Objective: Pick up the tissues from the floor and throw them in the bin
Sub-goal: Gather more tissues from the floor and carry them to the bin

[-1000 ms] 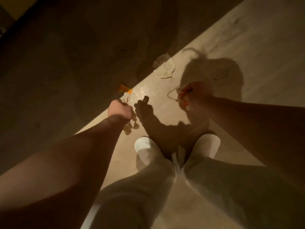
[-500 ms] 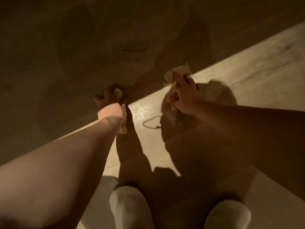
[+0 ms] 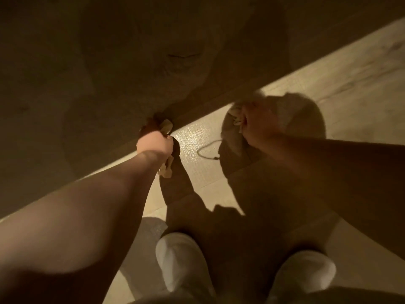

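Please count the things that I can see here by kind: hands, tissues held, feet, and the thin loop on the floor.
Hands: 2, left hand, right hand
Tissue wads held: 2, left tissue, right tissue
Feet in white: 2
Thin loop: 1
Total: 7

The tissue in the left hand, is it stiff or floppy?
Probably floppy: the tissue dangles crumpled below the closed left hand. It likely weighs little, since a loose fist holds it. It may tear if tugged.

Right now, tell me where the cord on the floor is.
In the head view the cord lies looped on the lit floor mid-frame, between the left hand and right hand, touching neither.
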Tool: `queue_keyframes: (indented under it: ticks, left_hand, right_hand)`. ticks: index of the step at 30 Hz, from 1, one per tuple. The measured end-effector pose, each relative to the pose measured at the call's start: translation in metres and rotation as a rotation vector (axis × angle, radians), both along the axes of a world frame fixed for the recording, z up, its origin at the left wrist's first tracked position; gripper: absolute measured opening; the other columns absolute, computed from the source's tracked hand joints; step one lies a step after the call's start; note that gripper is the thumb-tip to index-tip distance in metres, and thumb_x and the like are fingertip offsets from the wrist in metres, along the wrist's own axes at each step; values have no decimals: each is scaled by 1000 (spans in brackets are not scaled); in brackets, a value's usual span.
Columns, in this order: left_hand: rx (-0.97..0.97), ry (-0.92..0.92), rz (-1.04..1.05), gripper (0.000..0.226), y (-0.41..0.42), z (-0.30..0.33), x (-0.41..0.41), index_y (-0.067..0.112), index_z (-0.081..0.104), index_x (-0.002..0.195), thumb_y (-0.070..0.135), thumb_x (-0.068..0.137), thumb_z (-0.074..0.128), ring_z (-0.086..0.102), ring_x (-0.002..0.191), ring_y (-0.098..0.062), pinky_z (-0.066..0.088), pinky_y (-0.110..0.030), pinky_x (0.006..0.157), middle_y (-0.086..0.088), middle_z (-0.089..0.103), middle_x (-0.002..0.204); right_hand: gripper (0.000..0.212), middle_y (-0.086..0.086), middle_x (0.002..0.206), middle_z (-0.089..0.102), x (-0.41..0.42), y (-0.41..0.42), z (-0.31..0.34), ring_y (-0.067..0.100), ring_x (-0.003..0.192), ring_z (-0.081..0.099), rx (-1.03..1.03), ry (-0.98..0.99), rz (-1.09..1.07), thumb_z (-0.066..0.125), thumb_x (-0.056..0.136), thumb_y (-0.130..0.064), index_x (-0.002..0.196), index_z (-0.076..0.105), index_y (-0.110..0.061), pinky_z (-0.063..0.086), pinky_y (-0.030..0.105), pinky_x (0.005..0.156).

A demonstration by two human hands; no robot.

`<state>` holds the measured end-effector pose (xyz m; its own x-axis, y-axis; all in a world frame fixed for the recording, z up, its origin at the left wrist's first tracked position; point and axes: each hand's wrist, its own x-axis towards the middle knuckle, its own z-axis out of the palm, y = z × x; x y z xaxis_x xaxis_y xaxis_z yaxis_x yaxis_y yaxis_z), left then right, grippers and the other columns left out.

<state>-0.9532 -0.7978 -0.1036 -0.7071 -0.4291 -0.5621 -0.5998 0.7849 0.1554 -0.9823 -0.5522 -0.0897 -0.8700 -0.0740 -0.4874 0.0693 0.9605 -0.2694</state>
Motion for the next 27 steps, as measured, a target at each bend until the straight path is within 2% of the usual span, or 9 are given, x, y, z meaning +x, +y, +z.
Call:
queue_keyframes:
  ticks: [3,6,9,11,15,17,20,23,27]
  left_hand:
    - [231,-56,209,47,14,38,24,5,59,125,21,81,60,68,100,-36,57,-40,88,-14,69,111]
    - [361,-132,377,44,31,106,56,0,64,111,20,72,59,70,82,-32,59,-37,72,-14,71,93]
    - [414,-189,435,12,55,209,80,3,60,71,8,81,57,53,52,-24,42,-20,42,-11,57,63]
    - [444,-234,413,24,71,288,93,7,54,60,6,84,58,46,45,-21,33,-15,33,-6,50,53]
    - [502,-277,296,22,90,448,114,8,55,59,10,80,62,47,45,-23,41,-28,50,-6,51,51]
    - [521,-283,212,21,96,521,120,9,56,61,11,82,62,48,44,-22,40,-23,46,-6,53,55]
    - [566,-251,78,20,100,606,126,11,54,64,9,84,58,48,43,-19,34,-15,36,-5,54,55]
    - [623,-249,15,19,98,658,130,11,55,63,11,81,61,51,48,-23,42,-24,52,-8,58,56]
    - [681,-269,-71,10,99,685,142,8,56,70,9,75,65,55,57,-26,45,-33,58,-14,56,66]
  right_hand:
    - [20,5,95,62,33,7,29,26,88,62,-127,-252,-177,42,104,-27,113,56,-17,43,24,57]
    - [31,-1,77,55,68,20,97,18,67,57,-328,-415,-612,35,106,-36,103,57,-14,51,31,59]
    - [13,-1,73,49,100,29,196,7,58,49,-442,-205,-775,43,104,-24,104,47,-11,39,7,40]
    - [17,7,79,59,120,33,267,10,56,55,-517,-209,-885,52,100,-29,104,44,-14,44,17,43]
    - [10,9,99,61,159,47,433,22,83,62,-558,-298,-1004,54,96,-26,91,47,-20,52,34,66]
    - [23,6,92,59,184,47,507,19,79,57,-529,-324,-1009,48,95,-18,74,47,-26,50,34,74]
    - [25,-1,76,54,226,36,590,9,62,49,-566,-296,-1155,49,91,-12,69,50,-24,42,25,60]
    - [17,-3,67,56,258,20,643,5,45,55,-606,-239,-1382,50,88,-13,74,56,-19,44,19,41]
    - [20,6,51,59,291,2,680,22,39,53,-683,-137,-1619,48,80,-10,76,67,-6,40,23,38]
